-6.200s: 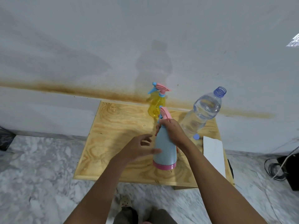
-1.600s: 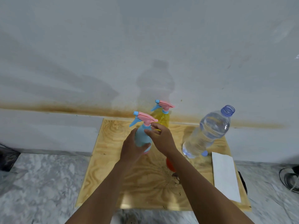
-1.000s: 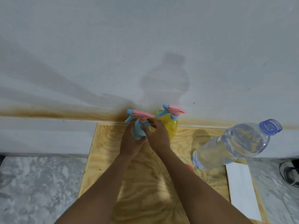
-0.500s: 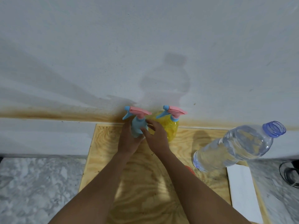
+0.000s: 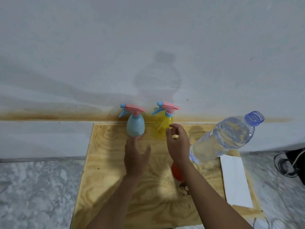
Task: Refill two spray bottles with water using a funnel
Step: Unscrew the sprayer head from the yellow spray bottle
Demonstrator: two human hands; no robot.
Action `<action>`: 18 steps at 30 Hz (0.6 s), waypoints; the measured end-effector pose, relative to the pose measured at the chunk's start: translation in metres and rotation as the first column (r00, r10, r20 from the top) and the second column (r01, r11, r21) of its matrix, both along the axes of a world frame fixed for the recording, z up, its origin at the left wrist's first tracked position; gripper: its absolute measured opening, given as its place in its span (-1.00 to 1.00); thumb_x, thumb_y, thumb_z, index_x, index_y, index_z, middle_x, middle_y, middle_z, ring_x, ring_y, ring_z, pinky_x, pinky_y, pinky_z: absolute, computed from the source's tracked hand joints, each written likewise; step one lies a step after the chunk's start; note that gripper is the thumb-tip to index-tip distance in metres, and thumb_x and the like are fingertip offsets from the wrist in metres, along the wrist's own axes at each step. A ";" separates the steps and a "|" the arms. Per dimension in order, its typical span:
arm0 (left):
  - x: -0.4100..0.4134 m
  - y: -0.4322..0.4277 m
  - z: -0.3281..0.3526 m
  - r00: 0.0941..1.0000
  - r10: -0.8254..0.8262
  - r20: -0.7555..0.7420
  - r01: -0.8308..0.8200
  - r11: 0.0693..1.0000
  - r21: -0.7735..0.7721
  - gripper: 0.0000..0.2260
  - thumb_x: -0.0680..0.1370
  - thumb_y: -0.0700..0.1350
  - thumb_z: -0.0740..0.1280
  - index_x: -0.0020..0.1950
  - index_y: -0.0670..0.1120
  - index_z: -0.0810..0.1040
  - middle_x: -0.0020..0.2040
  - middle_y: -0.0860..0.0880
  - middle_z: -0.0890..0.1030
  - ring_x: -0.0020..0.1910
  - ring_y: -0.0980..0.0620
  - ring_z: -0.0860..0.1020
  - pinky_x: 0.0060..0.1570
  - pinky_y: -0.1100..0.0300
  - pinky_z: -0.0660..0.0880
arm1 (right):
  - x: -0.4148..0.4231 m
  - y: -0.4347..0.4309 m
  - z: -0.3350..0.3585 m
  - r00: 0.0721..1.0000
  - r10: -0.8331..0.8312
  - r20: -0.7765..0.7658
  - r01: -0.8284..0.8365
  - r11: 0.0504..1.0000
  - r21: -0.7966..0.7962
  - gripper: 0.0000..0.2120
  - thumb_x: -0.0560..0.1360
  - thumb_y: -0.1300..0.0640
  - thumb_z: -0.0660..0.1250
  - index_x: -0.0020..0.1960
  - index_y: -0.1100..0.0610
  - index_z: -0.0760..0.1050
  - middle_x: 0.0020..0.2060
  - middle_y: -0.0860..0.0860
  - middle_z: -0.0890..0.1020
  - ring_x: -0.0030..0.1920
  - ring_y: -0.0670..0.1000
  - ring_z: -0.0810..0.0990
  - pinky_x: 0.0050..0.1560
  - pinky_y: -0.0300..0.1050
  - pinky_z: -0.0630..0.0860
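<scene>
Two spray bottles stand side by side at the far edge of the wooden board [image 5: 107,179], close against the wall. The blue spray bottle [image 5: 135,127] is on the left and the yellow spray bottle [image 5: 163,128] just to its right, and both wear their pink trigger heads. Lined up at the back like this, they appear parked out of the working space.

The left hand [image 5: 136,156] lies flat with straight fingers, its tips at the blue bottle's base, though I cannot tell if they touch. It grips nothing. The right hand [image 5: 178,142] hangs loosely curled just near of the yellow bottle, also holding nothing.

To the right the uncapped water bottle [image 5: 226,138] stands mostly full, probably left without its cap for pouring. An orange-red thing, likely the funnel [image 5: 176,172], peeks out beside the right forearm on the near side, within easy reach. A white sheet [image 5: 236,180] lies at the board's right edge.

How full either spray bottle is cannot be read
</scene>
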State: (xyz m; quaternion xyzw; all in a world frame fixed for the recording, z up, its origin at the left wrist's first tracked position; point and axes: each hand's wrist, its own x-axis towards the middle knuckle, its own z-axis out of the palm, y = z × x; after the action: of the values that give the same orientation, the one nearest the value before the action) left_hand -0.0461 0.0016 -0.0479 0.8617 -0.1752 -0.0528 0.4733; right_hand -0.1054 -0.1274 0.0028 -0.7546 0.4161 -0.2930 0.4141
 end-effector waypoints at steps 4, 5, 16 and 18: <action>-0.006 -0.038 0.011 0.964 -0.232 -0.132 0.233 0.972 -0.003 -0.43 0.48 0.05 0.46 0.43 -0.06 0.39 0.32 -0.03 0.46 0.32 0.00 0.46 0.22 0.03 0.50 | 0.007 -0.025 0.012 1.000 -0.001 -0.018 0.003 0.993 0.119 -0.64 0.57 0.03 0.37 0.33 0.06 0.45 0.14 -0.07 0.56 0.16 -0.11 0.51 0.12 -0.19 0.45; -0.002 -0.051 0.014 0.952 -0.258 -0.165 0.263 0.965 0.009 -0.34 0.48 0.09 0.46 0.51 -0.06 0.30 0.41 -0.03 0.40 0.41 0.00 0.38 0.30 0.04 0.45 | 0.010 -0.031 0.014 0.999 0.021 -0.025 -0.018 0.992 0.125 -0.60 0.56 0.01 0.37 0.36 0.07 0.43 0.19 -0.07 0.55 0.20 -0.11 0.50 0.17 -0.17 0.46; 0.033 -0.113 0.007 0.941 -0.205 -0.268 0.212 0.977 -0.002 -0.38 0.31 0.30 0.39 0.30 0.09 0.43 0.18 0.11 0.59 0.17 0.09 0.56 0.03 0.07 0.56 | 0.038 -0.064 0.006 0.982 0.183 -0.047 -0.172 0.967 0.187 -0.60 0.49 -0.03 0.46 0.29 0.01 0.55 0.15 -0.11 0.66 0.17 -0.11 0.57 0.14 -0.13 0.51; 0.031 -0.114 0.009 0.945 -0.187 -0.268 0.188 0.982 -0.022 -0.38 0.32 0.30 0.39 0.30 0.06 0.44 0.19 0.08 0.60 0.18 0.06 0.57 0.06 0.05 0.56 | 0.037 -0.065 0.007 0.982 0.188 -0.037 -0.178 0.967 0.180 -0.65 0.49 0.00 0.46 0.26 0.01 0.57 0.09 -0.13 0.68 0.10 -0.14 0.58 0.09 -0.20 0.48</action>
State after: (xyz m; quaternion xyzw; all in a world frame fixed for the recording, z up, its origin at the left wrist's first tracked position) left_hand -0.0151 -0.1123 -0.0390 0.8270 -0.1902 -0.2144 0.4837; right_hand -0.0681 -0.1924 0.0095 -0.7579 0.3798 -0.1954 0.4931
